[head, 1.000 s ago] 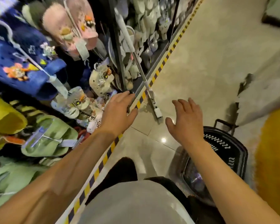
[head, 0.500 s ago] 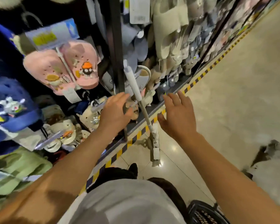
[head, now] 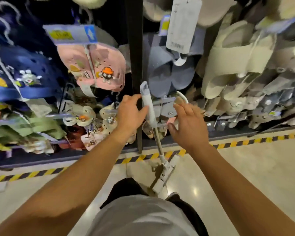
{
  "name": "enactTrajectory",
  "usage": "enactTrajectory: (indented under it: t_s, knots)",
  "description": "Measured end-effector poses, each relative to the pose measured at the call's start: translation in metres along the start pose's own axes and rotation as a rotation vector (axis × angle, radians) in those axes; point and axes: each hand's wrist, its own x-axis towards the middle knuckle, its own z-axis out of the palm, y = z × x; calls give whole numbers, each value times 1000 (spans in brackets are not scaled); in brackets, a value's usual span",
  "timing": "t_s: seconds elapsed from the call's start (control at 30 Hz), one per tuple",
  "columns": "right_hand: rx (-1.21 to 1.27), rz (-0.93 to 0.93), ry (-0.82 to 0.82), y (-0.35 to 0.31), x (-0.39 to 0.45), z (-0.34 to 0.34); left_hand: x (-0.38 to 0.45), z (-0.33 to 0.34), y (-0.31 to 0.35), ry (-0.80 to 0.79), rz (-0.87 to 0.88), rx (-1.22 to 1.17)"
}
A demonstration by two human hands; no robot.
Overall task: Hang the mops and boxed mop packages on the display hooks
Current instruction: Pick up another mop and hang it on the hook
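Note:
A mop stands tilted against the black upright post (head: 134, 48) of the slipper rack. Its grey grip (head: 149, 108) is at the top, a thin metal pole (head: 157, 142) runs down, and the white flat head (head: 164, 176) rests on the floor tiles. My left hand (head: 129, 113) is right beside the grip on its left, fingers and thumb spread, the thumb touching or nearly touching it. My right hand (head: 188, 123) hovers open a little to the right of the pole, holding nothing. No boxed mop packages are in view.
Hooks on the rack carry pink (head: 95, 68), navy (head: 24, 74), green (head: 32, 126), grey (head: 169, 72) and cream (head: 232, 65) slippers. A white tag (head: 183, 24) hangs above. Yellow-black tape (head: 245, 142) marks the rack's base. Beige floor tiles (head: 245, 176) stretch to the right.
The view has swung up toward the rack, and the black basket has left the frame. Both hands have moved forward to either side of the mop's grip.

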Motion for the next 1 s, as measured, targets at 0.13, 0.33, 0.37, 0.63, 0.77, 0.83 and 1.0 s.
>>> enactTrajectory:
  t_s: [0.13, 0.33, 0.37, 0.63, 0.77, 0.83, 1.0]
  knots:
    - [40, -110, -97, 45, -13, 0, -7, 19, 27, 125, -227, -262]
    - [160, -153, -272, 81, -5, 0, -30, 37, 63, 129, -292, -369]
    - [193, -160, -290, 84, -3, 2, -36, 40, 68, 108, -278, -391]
    - [628, -223, -453, 84, 6, 11, -75, 44, 94, -37, -58, -346]
    - [642, -325, -557, 97, 21, 12, -88, 54, 101, 26, -174, -494]
    - [638, -361, -580, 101, 27, 10, -102, 64, 98, 114, -272, -594]
    - [663, -399, -537, 83, 45, -5, -143, 78, 90, 297, -498, -608]
